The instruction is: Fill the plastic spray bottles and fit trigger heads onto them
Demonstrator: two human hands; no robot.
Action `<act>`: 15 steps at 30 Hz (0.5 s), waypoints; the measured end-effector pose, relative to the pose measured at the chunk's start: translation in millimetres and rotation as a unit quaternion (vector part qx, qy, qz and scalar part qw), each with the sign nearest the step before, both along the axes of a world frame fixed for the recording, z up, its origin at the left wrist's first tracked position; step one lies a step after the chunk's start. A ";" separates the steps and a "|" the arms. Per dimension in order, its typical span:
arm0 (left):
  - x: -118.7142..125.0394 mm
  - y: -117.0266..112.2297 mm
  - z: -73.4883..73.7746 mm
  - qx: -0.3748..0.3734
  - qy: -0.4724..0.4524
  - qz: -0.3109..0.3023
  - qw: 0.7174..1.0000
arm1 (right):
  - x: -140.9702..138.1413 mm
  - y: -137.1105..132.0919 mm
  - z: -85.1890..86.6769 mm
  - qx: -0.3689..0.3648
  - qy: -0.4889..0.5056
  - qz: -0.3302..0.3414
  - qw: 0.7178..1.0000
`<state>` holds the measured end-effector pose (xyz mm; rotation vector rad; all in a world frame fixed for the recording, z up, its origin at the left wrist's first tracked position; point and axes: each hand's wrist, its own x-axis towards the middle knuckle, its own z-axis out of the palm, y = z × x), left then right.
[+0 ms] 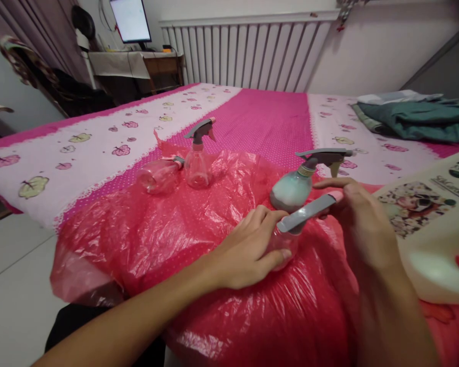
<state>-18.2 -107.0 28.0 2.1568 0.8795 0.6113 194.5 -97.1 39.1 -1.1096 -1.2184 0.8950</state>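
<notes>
My left hand (248, 250) is wrapped round the body of a clear pink spray bottle (285, 247) with a grey spray head (309, 211) and a pink nozzle tip. At the nozzle end, my right hand (367, 224) has its fingers curled around the head, one finger stretched behind it; the trigger is hidden. Just beyond stands a spray bottle with pale green liquid (292, 188), slightly tilted. Further left, one pink spray bottle (198, 168) is upright and another pink spray bottle (158, 176) lies on its side. All are on a red plastic bag (137, 229).
A large cream-coloured jug (424, 250) with a printed label leans in at the right. Folded green cloth (421, 117) lies on the patterned bed (268, 120). Behind are a slatted headboard (245, 53), a desk (118, 65) with a monitor (130, 20), and a chair (57, 76).
</notes>
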 end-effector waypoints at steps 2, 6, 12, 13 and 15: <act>0.1 -0.4 -0.2 0.004 0.003 0.002 1.000 | 5.0 0.7 -1.5 0.005 -0.035 -0.020 0.999; 0.9 -1.5 -0.9 0.014 0.013 0.011 1.000 | 15.7 -1.4 1.0 -0.027 -0.047 0.049 0.997; 0.4 -1.1 -2.1 0.013 -0.008 0.013 1.000 | 43.0 -18.3 10.1 -0.059 -0.082 0.131 0.986; 0.1 -0.5 -2.7 0.011 -0.014 0.012 1.000 | 48.2 -21.4 10.5 -0.078 -0.080 0.154 0.982; -0.3 0.7 -4.0 0.008 -0.020 0.013 1.000 | 56.3 -26.9 10.9 -0.110 -0.080 0.181 0.974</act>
